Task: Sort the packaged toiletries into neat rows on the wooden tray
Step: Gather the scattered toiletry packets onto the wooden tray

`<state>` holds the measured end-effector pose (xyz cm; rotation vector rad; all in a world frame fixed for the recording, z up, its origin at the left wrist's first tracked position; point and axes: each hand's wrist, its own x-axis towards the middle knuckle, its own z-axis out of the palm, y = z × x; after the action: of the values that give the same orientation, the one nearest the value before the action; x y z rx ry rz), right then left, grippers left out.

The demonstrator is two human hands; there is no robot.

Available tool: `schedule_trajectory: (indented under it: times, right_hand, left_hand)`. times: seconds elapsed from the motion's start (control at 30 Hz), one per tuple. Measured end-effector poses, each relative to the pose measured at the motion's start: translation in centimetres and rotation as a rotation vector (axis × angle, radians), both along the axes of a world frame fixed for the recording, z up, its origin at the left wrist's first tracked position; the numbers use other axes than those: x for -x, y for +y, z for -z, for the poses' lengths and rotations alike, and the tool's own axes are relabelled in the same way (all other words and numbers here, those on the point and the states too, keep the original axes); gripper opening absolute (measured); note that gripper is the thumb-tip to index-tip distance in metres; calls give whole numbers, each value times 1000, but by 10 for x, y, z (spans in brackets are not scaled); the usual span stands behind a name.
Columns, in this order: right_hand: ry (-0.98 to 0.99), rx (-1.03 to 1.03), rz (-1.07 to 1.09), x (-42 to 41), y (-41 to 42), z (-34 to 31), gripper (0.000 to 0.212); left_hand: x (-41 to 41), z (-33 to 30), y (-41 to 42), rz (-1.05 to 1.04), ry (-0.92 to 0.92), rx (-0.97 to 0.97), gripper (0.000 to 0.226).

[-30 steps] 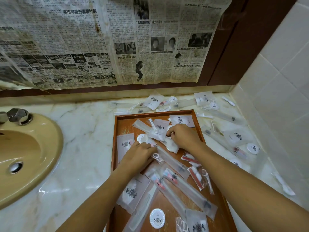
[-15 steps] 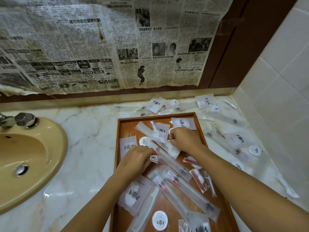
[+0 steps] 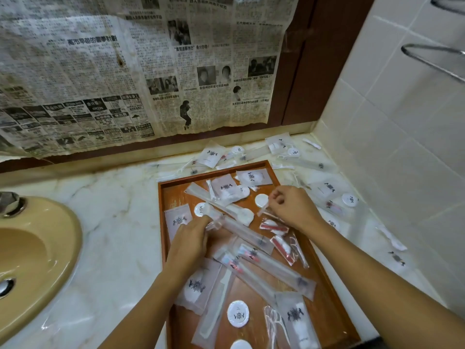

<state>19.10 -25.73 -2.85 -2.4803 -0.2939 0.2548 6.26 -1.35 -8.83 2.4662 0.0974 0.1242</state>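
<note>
Pinched between the curled fingers of the right hand (image 3: 292,207) is the end of a small clear packet (image 3: 264,210), held just above the wooden tray (image 3: 324,268) near a plain white round disc (image 3: 261,200). At the same time a long clear sleeve (image 3: 241,229) lying slantwise across the tray is gripped at its upper end by the left hand (image 3: 190,238), whose fingers are curled down over the plastic. Both forearms are stretched forward from the lower edge of the picture, the left wrist over the tray's left rim, the right arm crossing its right rim.

Packaged toiletries are strewn without order over the tray and on the marble counter (image 3: 113,210) behind and to the right of it. A dark crest-like emblem is printed on many of them, among them a flat frosted sachet (image 3: 177,219) at the tray's left edge and a round white pack (image 3: 237,313) near its front; any lettering under the emblem is too small to be read. Red-and-white items in clear wrap (image 3: 273,226) are seen beside the right wrist.

A yellowed newspaper (image 3: 141,71) in Chinese characters is hung across the wall behind, with photographs and blocks of advertisements; the small print is blurred. A beige basin (image 3: 55,248) is set into the counter at left.
</note>
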Motion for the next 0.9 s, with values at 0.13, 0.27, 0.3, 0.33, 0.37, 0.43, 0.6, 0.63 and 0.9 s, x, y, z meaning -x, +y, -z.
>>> schedule_trajectory:
  times: [0.13, 0.27, 0.3, 0.33, 0.37, 0.43, 0.6, 0.63, 0.9]
  right_hand:
    - [55, -48, 111, 28, -23, 3, 6]
    - [68, -33, 171, 54, -38, 9, 14]
    - [57, -33, 192, 59, -41, 11, 16]
    - [53, -37, 211, 63, -43, 13, 14]
    - [61, -37, 228, 68, -45, 14, 12]
    - [96, -52, 247, 75, -47, 15, 15]
    - [145, -7, 227, 90, -40, 15, 26]
    - [148, 22, 228, 93, -38, 17, 30]
    - [184, 214, 365, 105, -24, 38, 40]
  left_hand:
    - [17, 7, 3, 3, 23, 42, 24]
    - [30, 10, 3, 32, 44, 17, 26]
    - [32, 10, 3, 42, 36, 14, 26]
    - [34, 12, 4, 50, 31, 9, 25]
    - [35, 13, 5, 56, 25, 8, 24]
    - [33, 19, 9, 50, 10, 14, 24]
    - [29, 25, 12, 42, -7, 43, 23]
    - [29, 25, 11, 55, -5, 46, 23]
    - [30, 27, 11, 87, 56, 20, 23]
